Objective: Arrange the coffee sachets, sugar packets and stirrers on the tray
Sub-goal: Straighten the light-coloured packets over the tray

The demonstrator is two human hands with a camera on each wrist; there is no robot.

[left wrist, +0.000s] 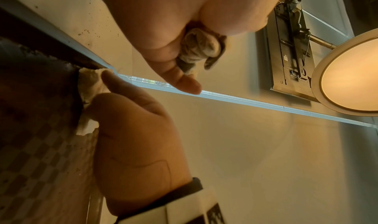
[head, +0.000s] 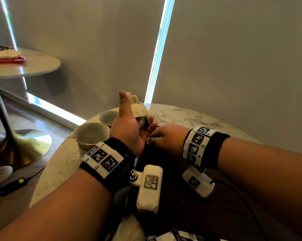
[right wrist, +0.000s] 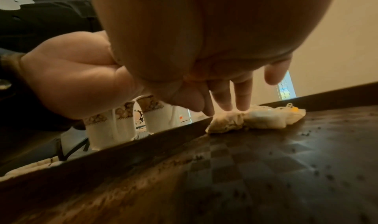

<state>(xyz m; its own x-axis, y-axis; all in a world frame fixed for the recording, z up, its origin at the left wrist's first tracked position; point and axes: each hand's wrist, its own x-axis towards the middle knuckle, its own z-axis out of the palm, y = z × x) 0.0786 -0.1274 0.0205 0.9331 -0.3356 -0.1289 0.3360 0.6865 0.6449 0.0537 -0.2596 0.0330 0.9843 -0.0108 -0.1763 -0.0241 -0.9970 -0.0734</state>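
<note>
My left hand is raised above the table with the thumb up, and its fingers curl round a stained, crumpled tissue wad. My right hand is down on the dark checkered tray. Its straight fingertips press a second crumpled tissue against the tray's far rim. Dark granules are scattered over the tray floor. Several sachets show at the bottom edge of the head view. No stirrers are in sight.
Two gold-rimmed white cups stand on the marble table just left of the tray. A second round table with a red tray stands far left. A power adapter lies on the floor.
</note>
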